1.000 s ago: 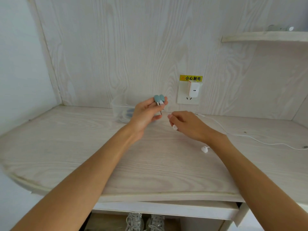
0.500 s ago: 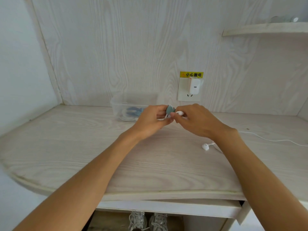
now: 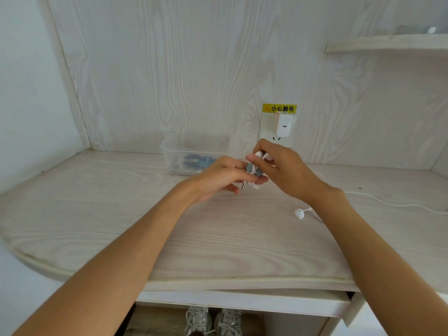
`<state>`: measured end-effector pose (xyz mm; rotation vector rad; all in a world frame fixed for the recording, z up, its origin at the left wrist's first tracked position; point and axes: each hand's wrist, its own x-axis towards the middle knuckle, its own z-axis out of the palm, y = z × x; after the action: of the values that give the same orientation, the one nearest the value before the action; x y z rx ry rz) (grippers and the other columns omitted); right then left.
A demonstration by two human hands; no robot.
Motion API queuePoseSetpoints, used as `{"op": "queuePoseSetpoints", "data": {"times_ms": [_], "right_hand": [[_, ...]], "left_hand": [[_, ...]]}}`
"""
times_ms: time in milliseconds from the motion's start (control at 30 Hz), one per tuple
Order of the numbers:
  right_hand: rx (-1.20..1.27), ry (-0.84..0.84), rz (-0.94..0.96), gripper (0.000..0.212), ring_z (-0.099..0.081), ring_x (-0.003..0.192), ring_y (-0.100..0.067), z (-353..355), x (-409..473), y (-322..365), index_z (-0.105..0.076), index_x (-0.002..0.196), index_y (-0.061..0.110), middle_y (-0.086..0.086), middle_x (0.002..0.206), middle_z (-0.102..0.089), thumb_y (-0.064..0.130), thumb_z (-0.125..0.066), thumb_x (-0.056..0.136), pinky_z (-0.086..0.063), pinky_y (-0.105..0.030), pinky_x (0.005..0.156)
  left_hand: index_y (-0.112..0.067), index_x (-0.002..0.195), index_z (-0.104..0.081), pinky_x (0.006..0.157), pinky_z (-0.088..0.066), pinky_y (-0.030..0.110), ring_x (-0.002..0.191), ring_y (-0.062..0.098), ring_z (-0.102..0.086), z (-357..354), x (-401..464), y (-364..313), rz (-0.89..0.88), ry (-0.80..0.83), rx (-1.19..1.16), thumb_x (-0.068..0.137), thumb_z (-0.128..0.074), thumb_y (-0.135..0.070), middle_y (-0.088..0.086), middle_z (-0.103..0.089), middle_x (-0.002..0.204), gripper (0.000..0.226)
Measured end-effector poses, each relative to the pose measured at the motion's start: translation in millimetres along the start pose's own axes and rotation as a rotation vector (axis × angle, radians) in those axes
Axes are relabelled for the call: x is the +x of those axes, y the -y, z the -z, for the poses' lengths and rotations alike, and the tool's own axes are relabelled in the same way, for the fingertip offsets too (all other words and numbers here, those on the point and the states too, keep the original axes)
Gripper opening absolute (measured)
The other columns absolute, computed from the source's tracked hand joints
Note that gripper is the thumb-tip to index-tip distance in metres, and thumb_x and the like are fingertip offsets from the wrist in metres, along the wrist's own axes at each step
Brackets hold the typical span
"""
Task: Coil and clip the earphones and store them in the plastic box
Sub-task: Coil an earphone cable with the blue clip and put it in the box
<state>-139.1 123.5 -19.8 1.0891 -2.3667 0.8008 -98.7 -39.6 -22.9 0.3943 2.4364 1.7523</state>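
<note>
My left hand (image 3: 223, 177) holds a grey-blue clip (image 3: 253, 169) with white earphone cord in it; the metal jack plug (image 3: 243, 186) hangs just below my fingers. My right hand (image 3: 282, 167) meets it above the desk and pinches a white earbud (image 3: 261, 155) and cord at the clip. The other earbud (image 3: 299, 212) lies on the desk under my right wrist, and its cord (image 3: 392, 204) trails off to the right. The clear plastic box (image 3: 194, 154) stands at the back wall, just left of my hands, with blue clips and white cord inside.
A white charger (image 3: 283, 126) sits in the wall socket under a yellow warning label, right behind my hands. A shelf (image 3: 388, 43) juts from the wall at upper right. The desk's curved front edge (image 3: 169, 280) is near me, and shoes (image 3: 213, 320) stand below it.
My hands came together: the left lowered the clip from beside the socket, and the right lifted an earbud and cord up to it. The loose earbud stayed on the desk.
</note>
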Motion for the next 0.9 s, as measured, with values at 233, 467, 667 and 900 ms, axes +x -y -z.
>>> {"op": "queuePoseSetpoints", "data": {"times_ms": [233,467,667,900], "right_hand": [[0.513,0.191,-0.13,0.005,-0.067,0.075,-0.005,22,0,2,-0.073,0.084,0.015,0.004,0.078,-0.072,0.014,-0.073,0.078,-0.049,-0.012,0.072],[0.654,0.354,-0.203,0.013,-0.061,0.072,0.0,26,-2,1,-0.069,0.079,0.018,0.012,0.071,-0.067,0.023,-0.072,0.068,-0.047,-0.012,0.07],[0.703,0.42,-0.239,0.01,-0.063,0.075,-0.001,27,-3,-5,-0.068,0.078,0.017,0.01,0.072,-0.068,0.02,-0.07,0.069,-0.048,-0.013,0.073],[0.835,0.339,-0.37,0.013,-0.068,0.082,-0.01,29,-6,-24,-0.069,0.083,0.011,0.0,0.081,-0.072,0.015,-0.067,0.071,-0.053,-0.018,0.079]], "left_hand": [[-0.014,0.106,-0.067,0.051,-0.043,0.006,0.097,0.004,-0.056,4,-5,-3,0.177,0.277,-0.14,0.089,-0.059,-0.009,-0.007,-0.074,0.099,0.02],[-0.013,0.087,-0.078,0.045,-0.046,0.006,0.061,-0.001,-0.064,9,-5,-4,0.257,0.477,-0.261,0.077,-0.06,-0.013,-0.002,-0.075,0.096,0.021],[-0.017,0.088,-0.078,0.043,-0.042,0.005,0.08,0.004,-0.049,10,-6,-2,0.239,0.519,-0.209,0.079,-0.062,-0.016,-0.007,-0.074,0.096,0.019],[-0.011,0.104,-0.067,0.047,-0.045,0.004,0.055,-0.004,-0.058,13,-4,-5,0.191,0.315,-0.311,0.085,-0.057,-0.007,-0.009,-0.074,0.092,0.022]]}}
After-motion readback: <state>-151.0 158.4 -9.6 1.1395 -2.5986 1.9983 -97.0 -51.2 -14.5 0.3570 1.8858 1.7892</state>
